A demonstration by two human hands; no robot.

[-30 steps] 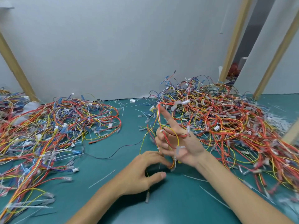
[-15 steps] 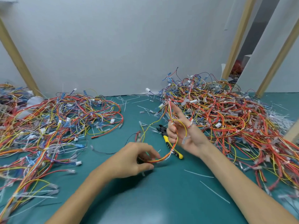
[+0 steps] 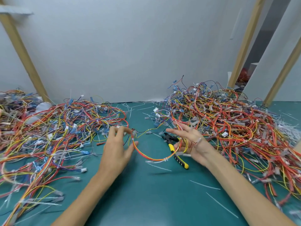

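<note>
The tabletop (image 3: 146,201) is a flat teal surface, bounded at the rear by a plain white wall (image 3: 130,46). Three slanted wooden posts rise from it: a left post (image 3: 24,54), a right post (image 3: 246,43) and a far-right post (image 3: 283,74). Between the last two, a dark gap (image 3: 262,38) adjoins a white panel (image 3: 276,62); lighting is even and diffuse.

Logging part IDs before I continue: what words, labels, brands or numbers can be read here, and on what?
No readable text anywhere.
Pliers: no legible brand on the yellow-black handle.
Wire harness: white tags too small and blurred to read.
Wire piles, left and right: tags and connectors too blurred to read.
</note>
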